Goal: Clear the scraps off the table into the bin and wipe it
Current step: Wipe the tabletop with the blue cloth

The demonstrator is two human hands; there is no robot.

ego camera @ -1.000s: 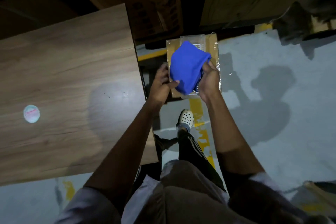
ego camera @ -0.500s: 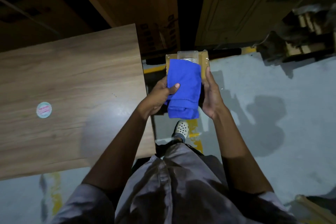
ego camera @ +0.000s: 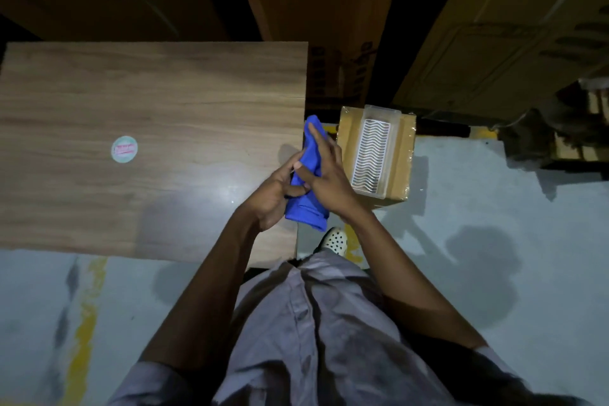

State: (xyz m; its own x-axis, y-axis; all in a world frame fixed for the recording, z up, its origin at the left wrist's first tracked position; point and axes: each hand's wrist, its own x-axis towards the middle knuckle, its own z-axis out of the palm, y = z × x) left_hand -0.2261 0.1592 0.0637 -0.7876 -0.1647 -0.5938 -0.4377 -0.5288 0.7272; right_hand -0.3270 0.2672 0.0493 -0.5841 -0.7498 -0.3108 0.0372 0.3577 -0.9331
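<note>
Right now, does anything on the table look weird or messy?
Only one thing stands out: a round sticker lies flat on the wooden table, left of its middle, looking like a leftover scrap. I see no spill or damage.

Table (ego camera: 164, 92): wood-grain top, rectangular, with a pale glare patch near its front right part.
On the table: one round sticker (ego camera: 124, 149), left of the middle.
Floor (ego camera: 494, 208): grey concrete with worn yellow paint (ego camera: 84, 323).
On the floor: a cardboard box (ego camera: 403, 148) just beside the table's right edge, with tall cartons (ego camera: 316, 10) behind.
</note>
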